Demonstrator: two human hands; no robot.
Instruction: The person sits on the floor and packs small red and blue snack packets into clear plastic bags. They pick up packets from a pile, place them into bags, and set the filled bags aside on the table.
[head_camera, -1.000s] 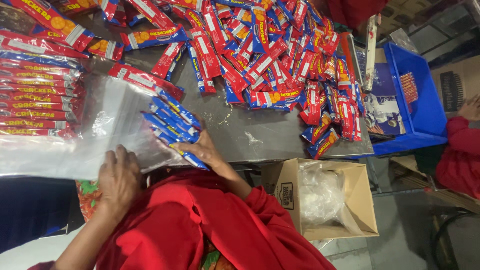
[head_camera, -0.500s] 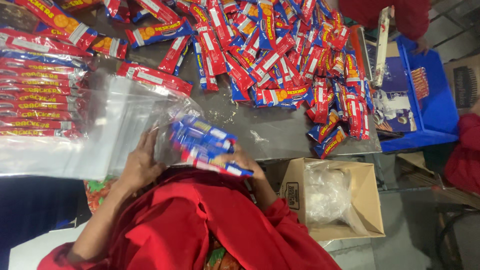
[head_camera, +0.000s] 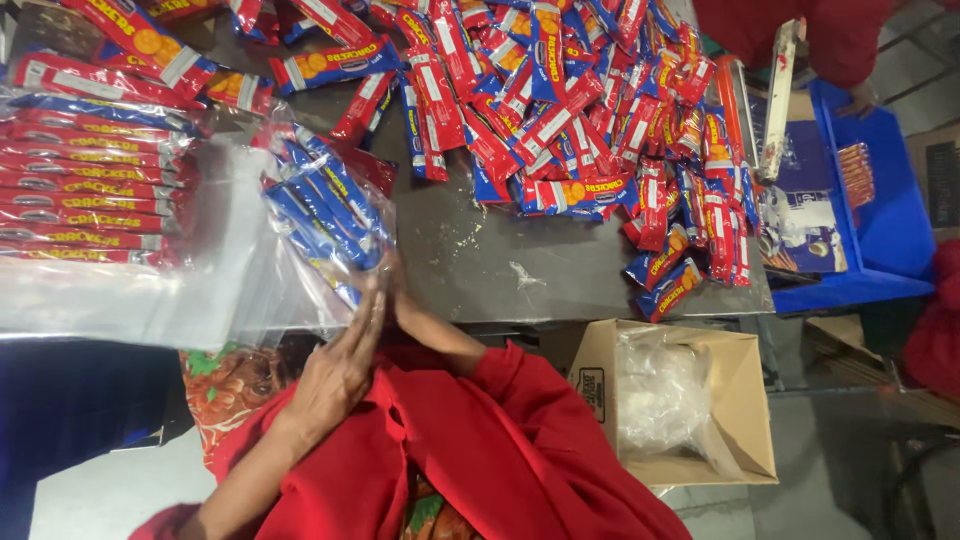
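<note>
1. Since half a second ago the bundle of blue packets (head_camera: 325, 205) has gone up off the person's lap edge and into the mouth of the clear plastic bag (head_camera: 215, 270); both hands have closed in together beneath it.
2. Now the left hand (head_camera: 340, 365) lies flat, palm against the right hand (head_camera: 400, 300), the two pressed side by side under the bundle. Neither grip is wrapped round anything that I can see; the fingers look straight and pushing, though the right hand's tips are hidden behind the left hand and the film.
3. The blue packets sit tilted inside the bag's open end, over the near edge of the bench (head_camera: 470, 260), just beside the flat stack of red packets (head_camera: 95, 190) already bagged to the left.
4. Farther back a big loose heap of red and blue packets (head_camera: 590, 110) covers the bench, with a blue crate (head_camera: 880, 220) to its right and a cardboard box (head_camera: 690, 400) with a plastic liner on the floor below.
5. My worry: the bundle is only shoved by flat palms, so the packets could fan out, snag the thin film, or slip off the bench edge if the bag mouth folds shut.
</note>
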